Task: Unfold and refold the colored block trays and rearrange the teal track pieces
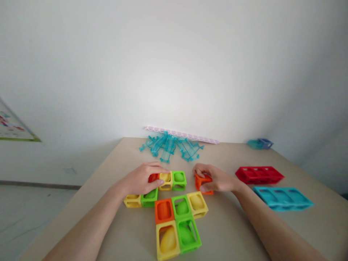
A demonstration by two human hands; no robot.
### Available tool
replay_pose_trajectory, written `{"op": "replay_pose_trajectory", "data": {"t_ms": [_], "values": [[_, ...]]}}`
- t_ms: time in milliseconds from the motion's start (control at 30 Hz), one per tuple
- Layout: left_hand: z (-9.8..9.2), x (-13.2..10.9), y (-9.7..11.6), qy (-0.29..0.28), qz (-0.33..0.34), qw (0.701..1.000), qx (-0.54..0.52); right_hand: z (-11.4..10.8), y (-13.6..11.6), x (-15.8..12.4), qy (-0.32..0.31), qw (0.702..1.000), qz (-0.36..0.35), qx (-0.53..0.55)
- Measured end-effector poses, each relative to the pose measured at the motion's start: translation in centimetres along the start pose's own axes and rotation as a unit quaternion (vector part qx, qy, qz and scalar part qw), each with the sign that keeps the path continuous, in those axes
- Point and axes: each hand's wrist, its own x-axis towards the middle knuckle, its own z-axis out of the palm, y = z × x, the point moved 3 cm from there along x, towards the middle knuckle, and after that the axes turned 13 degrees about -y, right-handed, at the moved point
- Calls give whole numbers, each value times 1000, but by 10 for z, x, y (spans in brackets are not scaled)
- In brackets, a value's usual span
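Hands: left hand (141, 180) lies curved over the left end of the cube row (171, 180), fingertips on its yellow cube; the thumb is hidden, so I cannot tell whether it clamps or only rests. Right hand (219, 180) is closed around the orange cube (202, 180), fingers over the top, thumb at the near side.
Orange cube: just right of centre in the frame, on or barely above the desk (231, 224), a small gap away from the row's green end.
Cube row: red, yellow and green, side by side at the centre.
Handling: hollow open-sided plastic, likely light and stiff, with smooth walls that could slip; best gripped on two opposite frame edges.
Nearby cubes: a yellow-green pair (141, 198) below the left hand; a larger block cluster (178, 221) at lower centre.
Right side: red tray (259, 174) and blue tray (282, 198), well apart from the hands.
Far edge: clear teal pieces (170, 146) in a heap, purple strip (182, 135) behind them.
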Motion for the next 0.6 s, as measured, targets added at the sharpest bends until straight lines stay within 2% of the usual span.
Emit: {"op": "replay_pose_trajectory", "data": {"t_ms": [133, 267, 333, 367, 433, 500, 600], "values": [[0, 0, 0, -6, 0, 1000, 8, -1, -1, 4, 71, 992, 11, -101], [1, 0, -1, -14, -3, 1000, 13, -5, -11, 2, 249, 959, 11, -137], [2, -1, -2, -3, -15, 1000, 9, -1, -24, 3, 326, 939, -28, -106], [1, -2, -3, 13, -24, 1000, 2, 4, -32, 6, 344, 934, -53, -84], [0, -3, -5, 57, -33, 998, -15, 18, -50, 17, 332, 937, -101, -51], [0, -4, -5, 88, -17, 996, -27, 35, -68, 31, 273, 951, -138, -46], [1, -3, -4, 105, 17, 994, -25, 55, -86, 49, 187, 964, -178, -58]]}}
